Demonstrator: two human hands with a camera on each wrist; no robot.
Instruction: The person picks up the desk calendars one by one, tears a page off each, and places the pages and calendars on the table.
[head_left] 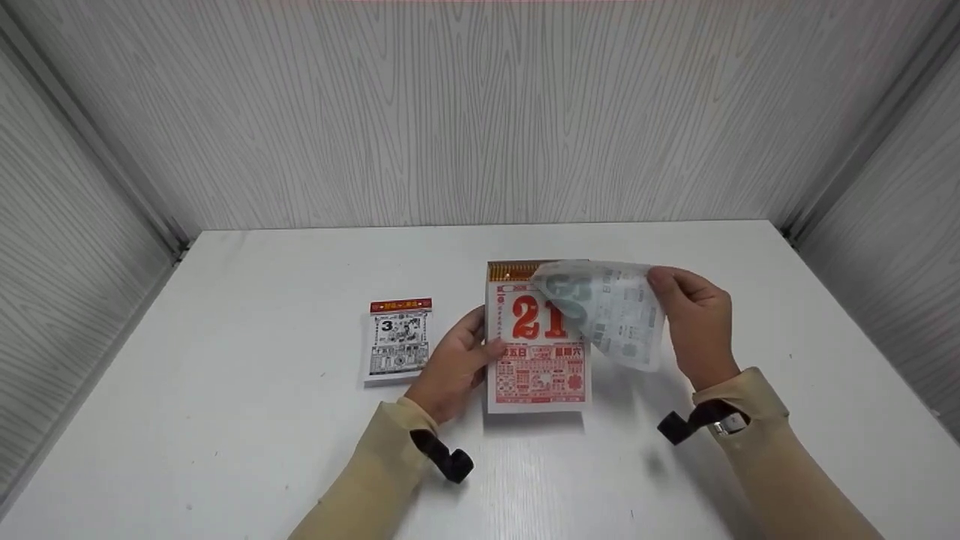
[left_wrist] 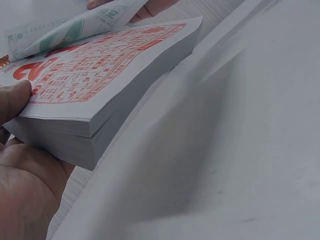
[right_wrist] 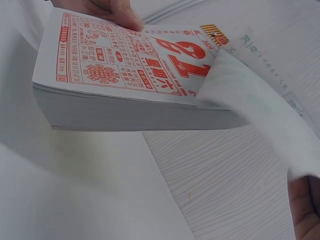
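Note:
A thick tear-off calendar [head_left: 536, 375] with a red 21 on its top page is held up off the table, tilted. My left hand [head_left: 454, 364] grips its left edge, thumb on the front page and fingers behind. My right hand [head_left: 694, 319] pinches the far corner of a thin loose page [head_left: 615, 315] with green print. That page is peeled to the right across the calendar's upper right; its other end is still at the gold-striped top band [right_wrist: 216, 35]. In the left wrist view the thumb [left_wrist: 15, 100] presses the red-printed page.
A smaller calendar [head_left: 399, 341] with a red header and a black 3 lies on the white table [head_left: 247, 420], left of my left hand. Grey wood-grain panels [head_left: 480, 112] stand at the back and both sides.

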